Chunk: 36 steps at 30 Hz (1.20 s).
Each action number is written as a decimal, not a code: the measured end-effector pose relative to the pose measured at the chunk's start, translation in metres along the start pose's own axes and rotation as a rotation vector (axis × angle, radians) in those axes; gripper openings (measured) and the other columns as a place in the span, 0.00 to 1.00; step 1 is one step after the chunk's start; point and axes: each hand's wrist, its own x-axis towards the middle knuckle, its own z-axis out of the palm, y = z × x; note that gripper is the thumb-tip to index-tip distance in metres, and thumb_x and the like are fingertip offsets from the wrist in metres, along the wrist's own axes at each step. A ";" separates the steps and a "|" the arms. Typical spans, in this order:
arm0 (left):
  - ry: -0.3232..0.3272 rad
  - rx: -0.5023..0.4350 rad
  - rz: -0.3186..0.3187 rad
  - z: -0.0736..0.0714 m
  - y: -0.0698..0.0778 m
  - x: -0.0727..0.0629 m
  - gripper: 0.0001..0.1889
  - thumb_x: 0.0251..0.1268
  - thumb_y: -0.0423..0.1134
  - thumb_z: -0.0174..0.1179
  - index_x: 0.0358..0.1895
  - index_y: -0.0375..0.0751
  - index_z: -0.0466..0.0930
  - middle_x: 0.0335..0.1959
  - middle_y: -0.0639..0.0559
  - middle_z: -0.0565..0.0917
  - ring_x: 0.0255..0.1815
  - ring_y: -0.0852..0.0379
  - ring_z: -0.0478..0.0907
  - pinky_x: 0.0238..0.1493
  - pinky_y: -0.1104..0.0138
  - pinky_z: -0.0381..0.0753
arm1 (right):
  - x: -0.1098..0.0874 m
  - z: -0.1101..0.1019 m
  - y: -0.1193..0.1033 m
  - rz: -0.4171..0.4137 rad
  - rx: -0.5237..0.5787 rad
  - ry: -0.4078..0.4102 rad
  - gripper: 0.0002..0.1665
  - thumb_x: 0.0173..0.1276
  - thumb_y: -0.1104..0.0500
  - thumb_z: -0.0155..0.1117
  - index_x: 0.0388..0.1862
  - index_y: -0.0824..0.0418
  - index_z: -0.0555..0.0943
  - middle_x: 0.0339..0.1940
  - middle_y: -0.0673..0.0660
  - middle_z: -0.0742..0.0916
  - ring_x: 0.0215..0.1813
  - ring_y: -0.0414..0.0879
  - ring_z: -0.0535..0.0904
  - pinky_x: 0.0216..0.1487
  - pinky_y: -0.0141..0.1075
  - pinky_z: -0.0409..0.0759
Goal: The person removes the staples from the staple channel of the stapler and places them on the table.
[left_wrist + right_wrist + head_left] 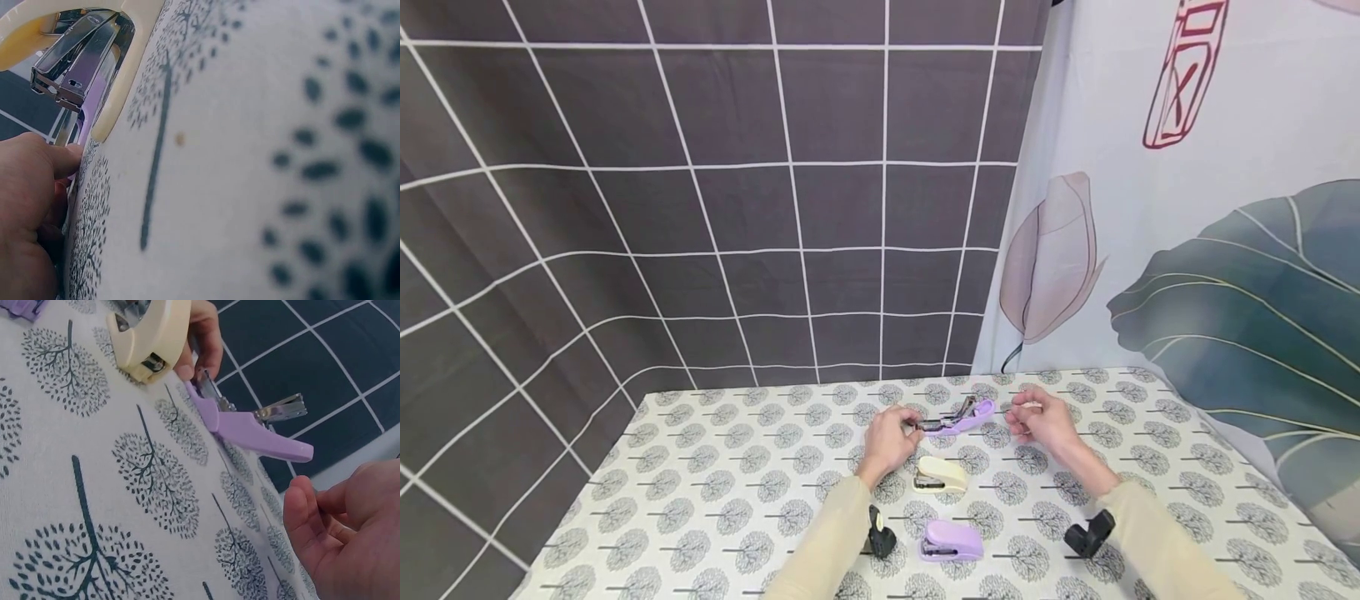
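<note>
One opened purple stapler (957, 427) is just beyond the cream stapler (943, 475), its end pinched by the left hand (890, 437); whether the right hand (1043, 422), fingers bent, holds anything is unclear. Steadying seems underway; the next move likely calls for precise right-finger work.

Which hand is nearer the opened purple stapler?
Left: the left hand holds one end of the opened purple stapler; the right hand is off its other end, not touching.
</note>
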 end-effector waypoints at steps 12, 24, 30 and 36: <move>0.003 0.020 0.017 0.000 -0.002 0.002 0.12 0.55 0.39 0.72 0.44 0.48 0.88 0.40 0.59 0.84 0.33 0.61 0.76 0.36 0.63 0.76 | -0.001 0.005 0.016 0.035 -0.032 -0.014 0.13 0.74 0.73 0.51 0.54 0.77 0.70 0.31 0.61 0.86 0.24 0.44 0.80 0.26 0.37 0.83; 0.003 0.026 0.010 0.001 -0.002 0.002 0.12 0.55 0.39 0.72 0.44 0.49 0.88 0.39 0.60 0.84 0.36 0.58 0.77 0.38 0.62 0.77 | -0.001 0.009 0.019 0.048 -0.112 -0.017 0.10 0.71 0.73 0.55 0.49 0.76 0.72 0.27 0.60 0.85 0.21 0.45 0.79 0.25 0.38 0.83; 0.008 0.031 0.012 0.002 -0.002 0.002 0.12 0.55 0.39 0.72 0.44 0.48 0.88 0.40 0.59 0.84 0.36 0.58 0.78 0.38 0.62 0.77 | 0.000 0.011 0.018 0.055 -0.172 -0.007 0.08 0.70 0.74 0.55 0.47 0.75 0.73 0.25 0.60 0.84 0.19 0.44 0.79 0.23 0.37 0.82; 0.003 0.026 0.001 0.004 -0.002 0.001 0.13 0.55 0.38 0.72 0.45 0.48 0.88 0.41 0.59 0.84 0.36 0.59 0.77 0.39 0.61 0.77 | 0.000 0.012 0.013 0.086 -0.210 -0.017 0.07 0.70 0.73 0.55 0.45 0.74 0.73 0.25 0.61 0.84 0.19 0.44 0.78 0.23 0.38 0.82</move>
